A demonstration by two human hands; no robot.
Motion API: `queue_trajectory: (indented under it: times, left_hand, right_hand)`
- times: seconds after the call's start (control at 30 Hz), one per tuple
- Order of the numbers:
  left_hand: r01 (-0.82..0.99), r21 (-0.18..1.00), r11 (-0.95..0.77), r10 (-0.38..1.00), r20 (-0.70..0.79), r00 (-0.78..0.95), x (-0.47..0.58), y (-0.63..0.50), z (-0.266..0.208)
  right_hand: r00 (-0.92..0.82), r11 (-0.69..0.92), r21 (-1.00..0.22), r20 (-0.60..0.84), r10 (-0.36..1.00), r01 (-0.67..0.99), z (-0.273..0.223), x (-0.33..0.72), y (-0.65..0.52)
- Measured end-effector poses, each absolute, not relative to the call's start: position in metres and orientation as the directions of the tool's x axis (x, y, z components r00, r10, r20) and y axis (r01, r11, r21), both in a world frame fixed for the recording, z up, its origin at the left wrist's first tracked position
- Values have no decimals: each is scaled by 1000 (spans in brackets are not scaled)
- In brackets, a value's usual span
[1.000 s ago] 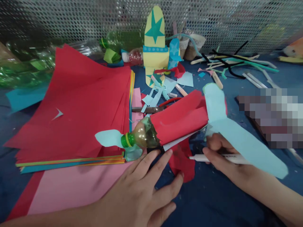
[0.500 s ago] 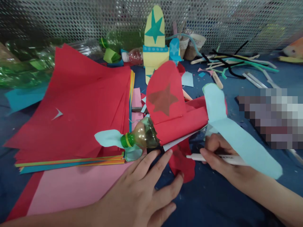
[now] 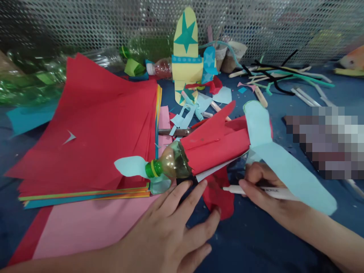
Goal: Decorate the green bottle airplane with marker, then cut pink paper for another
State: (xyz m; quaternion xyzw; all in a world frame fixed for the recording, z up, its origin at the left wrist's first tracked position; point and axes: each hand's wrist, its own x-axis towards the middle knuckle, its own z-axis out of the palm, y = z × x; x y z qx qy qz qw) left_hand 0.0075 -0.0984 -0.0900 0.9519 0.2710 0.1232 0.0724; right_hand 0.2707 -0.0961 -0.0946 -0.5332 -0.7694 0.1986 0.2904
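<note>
While the right hand's grip is clamped on a white pen, its tip at the red wing, the left hand rests fingers apart, fingertips on that wing. The wing juts toward the person from the bottle plane, whose green cap points left. Beyond lie scissors; leftward, a paper stack covers part of the table.

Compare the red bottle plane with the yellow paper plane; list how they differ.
The red bottle plane is in front; the yellow paper plane is behind it, by the mesh panel. The red bottle plane's tail is plain light blue; the yellow paper plane's is darker blue with stars. Both have paper wings and a tail at right.
</note>
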Motion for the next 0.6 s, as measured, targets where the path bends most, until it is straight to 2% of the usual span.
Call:
queue_trajectory:
  times: [0.1,0.23,0.6]
  left_hand:
    - [492,200,-847,527,198,827,9,-97,-91]
    - [496,200,-845,532,205,822,9,-98,-88]
    - [499,217,-839,536,174,826,9,-98,-88]
  right_hand:
    - [-298,375,-596,229,927,710,-93,270,-96]
    - [-242,329,-575,226,944,749,-93,269,-96]
    - [-306,382,-558,228,924,737,-91,271,-94]
